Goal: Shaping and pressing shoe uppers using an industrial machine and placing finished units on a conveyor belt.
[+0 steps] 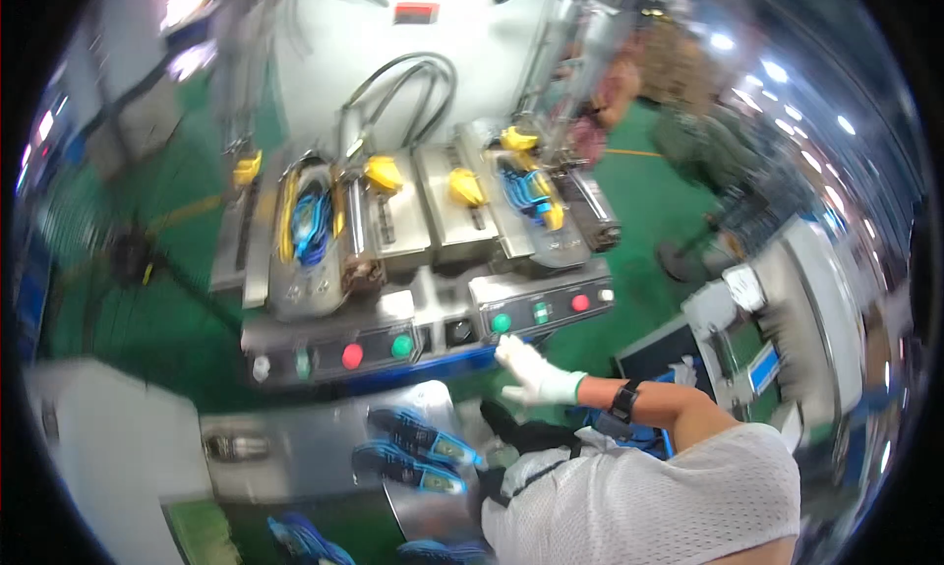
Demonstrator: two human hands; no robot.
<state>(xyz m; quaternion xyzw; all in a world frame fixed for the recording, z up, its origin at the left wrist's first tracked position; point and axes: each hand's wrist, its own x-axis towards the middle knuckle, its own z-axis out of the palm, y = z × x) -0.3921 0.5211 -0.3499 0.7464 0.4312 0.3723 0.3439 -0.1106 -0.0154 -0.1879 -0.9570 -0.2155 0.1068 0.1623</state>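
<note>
My right hand [536, 376], in a white glove, reaches toward the machine's control panel [541, 307]. The fingers look stretched out with the thumb apart, and nothing shows in them. Just beyond the fingertips is a green button [501, 323]; blur hides whether they touch. A red button [581, 302] sits further right on the same panel. Above the panels, a blue shoe [313, 226] lies in the left station, and another blue shoe [529, 193] in the right one, between yellow pads. My left hand is out of sight.
Nearer me, a metal bench [295, 467] carries a pair of dark shoes [418, 447] with bright blue soles. More blue shoes [305, 540] lie below it. A fan [133, 255] stands at left, a white machine [806, 309] at right. Another person [615, 83] is behind the machine.
</note>
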